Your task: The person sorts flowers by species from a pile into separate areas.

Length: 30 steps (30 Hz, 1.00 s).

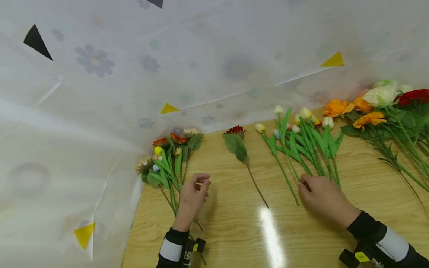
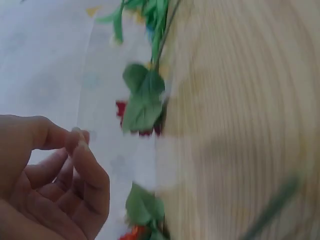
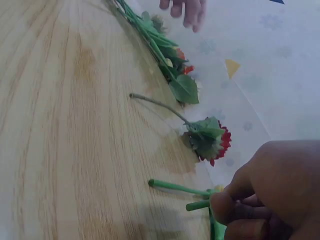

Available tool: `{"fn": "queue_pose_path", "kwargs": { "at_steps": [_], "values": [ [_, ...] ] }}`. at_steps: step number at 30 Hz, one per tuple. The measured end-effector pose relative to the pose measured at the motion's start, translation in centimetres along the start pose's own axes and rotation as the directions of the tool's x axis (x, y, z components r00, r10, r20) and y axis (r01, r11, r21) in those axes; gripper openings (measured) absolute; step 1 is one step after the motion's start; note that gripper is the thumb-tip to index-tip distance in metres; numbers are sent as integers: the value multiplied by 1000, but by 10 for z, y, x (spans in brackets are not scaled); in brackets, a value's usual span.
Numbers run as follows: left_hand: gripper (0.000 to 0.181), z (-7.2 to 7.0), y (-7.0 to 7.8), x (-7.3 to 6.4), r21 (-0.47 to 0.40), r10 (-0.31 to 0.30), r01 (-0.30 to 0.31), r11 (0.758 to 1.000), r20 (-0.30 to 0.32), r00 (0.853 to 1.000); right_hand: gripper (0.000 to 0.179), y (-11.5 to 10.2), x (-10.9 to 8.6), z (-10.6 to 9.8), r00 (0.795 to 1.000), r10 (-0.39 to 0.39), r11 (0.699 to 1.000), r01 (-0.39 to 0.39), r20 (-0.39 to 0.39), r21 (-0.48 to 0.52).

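Note:
My right hand (image 1: 324, 194) pinches the lower stem of a pale tulip (image 1: 278, 110); in the right wrist view the green stem end (image 3: 197, 205) sticks out past the thumb. Beside it on the table lies a yellow tulip (image 1: 260, 128), among several other tulips (image 1: 305, 113). My left hand (image 1: 191, 199) hovers, fingers loosely curled and holding nothing, over the stems of a mixed bunch (image 1: 167, 167) at the left. Between the hands, apart from both, lies one dark red flower (image 1: 235, 130) with green leaves.
Orange flowers (image 1: 337, 108), a large white bloom (image 1: 381, 95) and a red one (image 1: 413, 96) lie at the right with crossing stems. A pale patterned sheet (image 1: 207, 74) rises behind the wooden table (image 1: 231, 230) and along its left side.

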<state>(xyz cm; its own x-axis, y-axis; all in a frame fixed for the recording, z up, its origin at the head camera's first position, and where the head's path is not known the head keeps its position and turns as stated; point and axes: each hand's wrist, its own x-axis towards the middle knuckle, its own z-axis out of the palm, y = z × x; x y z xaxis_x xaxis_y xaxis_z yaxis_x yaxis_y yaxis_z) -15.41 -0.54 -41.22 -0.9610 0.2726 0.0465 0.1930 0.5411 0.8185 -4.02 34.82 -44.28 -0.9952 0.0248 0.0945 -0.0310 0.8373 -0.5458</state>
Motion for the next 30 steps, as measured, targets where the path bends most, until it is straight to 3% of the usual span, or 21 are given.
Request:
{"fn": "queue_pose_path", "kwargs": {
  "at_steps": [4, 7, 11, 14, 17, 20, 24, 28, 30],
  "values": [
    [18, -21, -15, 3, 200, -33, 49, 979, -81, 996, 26, 7, -2, -2, 999, 34, 999, -33, 24, -30],
    [20, -30, -27, 3, 383, -32, 76, 920, -119, 992, 30, 9, -3, -2, 998, 49, 998, -47, 36, -47],
    [18, -35, -41, 0, 618, -49, 138, 774, -159, 986, 38, 12, -5, 0, 997, 54, 994, -49, 50, -93],
    [22, -35, -51, -2, 723, -77, 182, 666, -176, 981, 40, 14, -6, 3, 997, 47, 990, -38, 58, -136],
    [28, -36, -57, -2, 779, -81, 194, 596, -182, 980, 41, 16, -7, 4, 997, 40, 984, -28, 66, -174],
    [31, -36, -60, 0, 791, -90, 203, 577, -186, 978, 40, 17, -7, 5, 997, 37, 978, -22, 70, -206],
    [31, -39, -61, 3, 779, -113, 215, 589, -183, 976, 41, 17, -9, 6, 998, 27, 975, -13, 59, -222],
    [30, -42, -60, 2, 745, -98, 192, 639, -168, 981, 42, 16, -10, 3, 999, 21, 975, -11, 42, -222],
    [29, -44, -58, 1, 716, -86, 173, 676, -157, 984, 42, 15, -11, 0, 999, 25, 976, -17, 35, -217]
  ]
}}
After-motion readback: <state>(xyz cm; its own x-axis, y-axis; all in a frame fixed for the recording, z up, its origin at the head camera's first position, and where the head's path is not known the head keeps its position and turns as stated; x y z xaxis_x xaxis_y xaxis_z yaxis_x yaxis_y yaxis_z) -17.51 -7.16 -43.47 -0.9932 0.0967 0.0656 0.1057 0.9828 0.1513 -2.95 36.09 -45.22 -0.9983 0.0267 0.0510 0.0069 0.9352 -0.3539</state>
